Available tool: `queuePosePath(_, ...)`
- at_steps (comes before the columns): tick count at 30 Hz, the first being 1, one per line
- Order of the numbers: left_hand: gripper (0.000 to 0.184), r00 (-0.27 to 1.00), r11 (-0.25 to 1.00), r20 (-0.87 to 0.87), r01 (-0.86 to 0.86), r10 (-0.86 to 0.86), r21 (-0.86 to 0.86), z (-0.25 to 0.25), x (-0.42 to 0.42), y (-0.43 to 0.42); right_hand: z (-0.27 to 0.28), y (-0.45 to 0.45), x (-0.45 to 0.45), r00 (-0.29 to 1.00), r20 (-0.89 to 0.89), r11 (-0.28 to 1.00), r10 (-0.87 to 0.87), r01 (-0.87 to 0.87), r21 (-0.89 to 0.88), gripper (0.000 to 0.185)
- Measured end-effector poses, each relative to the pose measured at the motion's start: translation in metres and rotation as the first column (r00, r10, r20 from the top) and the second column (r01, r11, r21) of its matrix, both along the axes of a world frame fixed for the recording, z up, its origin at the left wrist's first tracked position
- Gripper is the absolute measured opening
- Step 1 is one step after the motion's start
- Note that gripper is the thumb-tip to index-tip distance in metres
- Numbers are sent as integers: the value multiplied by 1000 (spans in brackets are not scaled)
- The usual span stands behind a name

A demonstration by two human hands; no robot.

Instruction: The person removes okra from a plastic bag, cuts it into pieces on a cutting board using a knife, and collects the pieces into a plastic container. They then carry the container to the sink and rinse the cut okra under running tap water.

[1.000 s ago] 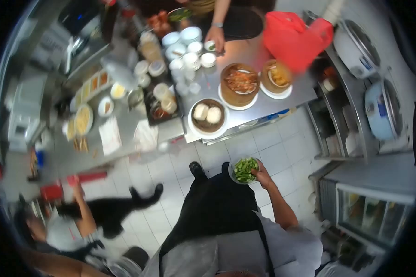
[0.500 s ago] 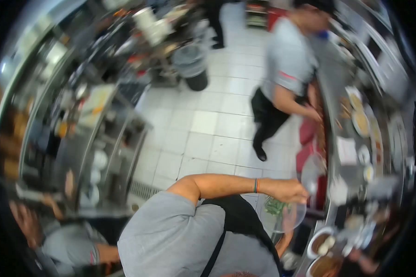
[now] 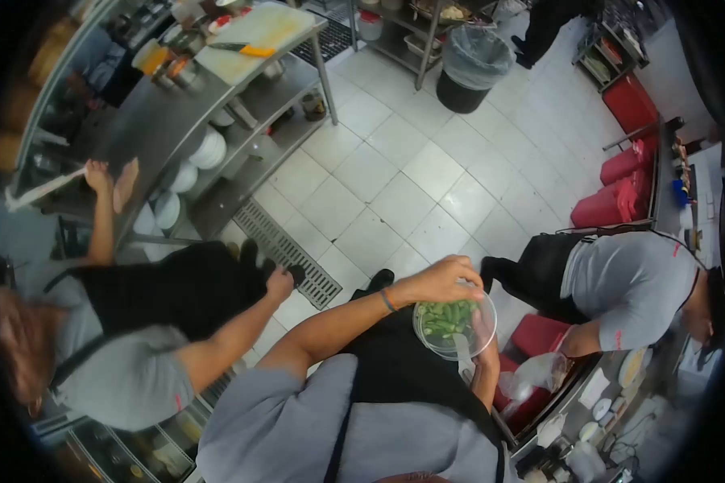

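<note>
A clear round plastic container (image 3: 491, 338) is in front of my body at the lower middle. It holds cut green vegetable pieces (image 3: 445, 316), perhaps green chillies or beans. My left hand (image 3: 451, 278), with a band on its wrist, curls its fingers over the container's far rim. From the right side my right hand (image 3: 483, 332) supports the container, its fingers wrapped around the wall and partly seen through the plastic. A pale strip (image 3: 461, 346) shows at the near side of the container; I cannot tell what it is.
At the left, a co-worker (image 3: 129, 354) stands close. Another co-worker (image 3: 620, 282) bends over the right-hand counter, beside red bins (image 3: 608, 201). A steel table (image 3: 129, 153) carries a cutting board (image 3: 258, 40) with a yellow-handled knife (image 3: 250, 50). A lined trash bin (image 3: 467, 68) stands ahead.
My view has turned to the right. The container and both my hands now sit further left in view. The co-worker on the right now bends low over the counter.
</note>
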State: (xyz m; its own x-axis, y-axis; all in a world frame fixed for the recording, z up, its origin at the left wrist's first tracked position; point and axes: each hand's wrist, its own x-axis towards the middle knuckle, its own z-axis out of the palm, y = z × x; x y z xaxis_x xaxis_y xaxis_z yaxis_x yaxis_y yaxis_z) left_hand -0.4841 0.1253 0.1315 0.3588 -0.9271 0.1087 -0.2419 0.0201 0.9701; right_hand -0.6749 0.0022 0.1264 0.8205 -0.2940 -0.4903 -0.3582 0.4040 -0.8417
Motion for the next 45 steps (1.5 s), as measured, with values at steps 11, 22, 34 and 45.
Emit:
queuePosePath(11,69,518,941,-805,-310,289,138,-31,36,58,-70,-45,128,921,2,917,391,-389,83,62)
queuePosePath(22,71,355,868,-869,-473,345,151,-17,178,-61,-15,-188,310,819,281,836,501,-542,88,80)
queuePosePath(34,75,416,992,-905,-110,95,54,-25,347,-288,50,-363,415,928,237,833,289,-121,-540,61)
queuePosePath(45,79,405,903,-892,431,-200,-7,-17,467,-528,33,-523,464,928,114,921,-354,368,-130,51)
